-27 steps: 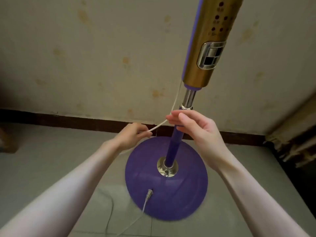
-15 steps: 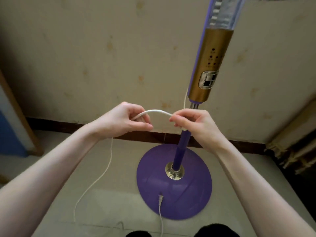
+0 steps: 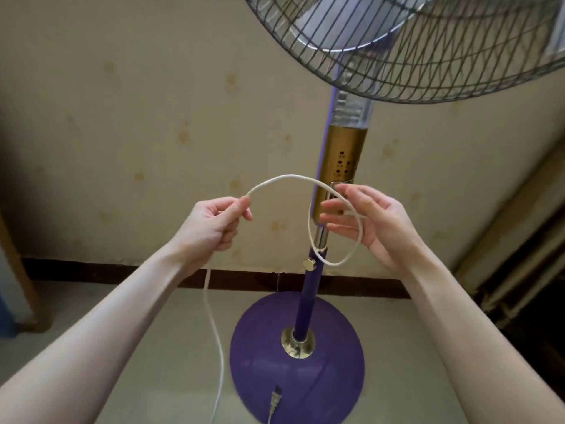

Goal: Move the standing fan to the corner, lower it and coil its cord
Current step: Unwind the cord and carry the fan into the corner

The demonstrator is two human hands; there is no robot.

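The standing fan (image 3: 341, 166) stands close to the wall, with a gold control column, a purple pole and a round purple base (image 3: 330, 374). Its wire cage (image 3: 412, 47) fills the top right. The white cord (image 3: 284, 178) arcs between my hands. My left hand (image 3: 214, 224) is pinched shut on the cord, which drops from it to the floor. My right hand (image 3: 370, 221) is held open in front of the column, with a loop of cord hanging around its fingers. The plug (image 3: 275, 400) lies on the base's front edge.
A stained beige wall with a dark skirting board (image 3: 91, 270) runs behind the fan. Pale pipes or mouldings (image 3: 519, 270) lean in the dark corner at right. A wooden frame and a blue panel (image 3: 9, 301) sit at the left edge.
The view has tilted up, so the fan cage now shows. My hands have moved apart, my right hand has opened, and a loop of cord now hangs around its fingers.
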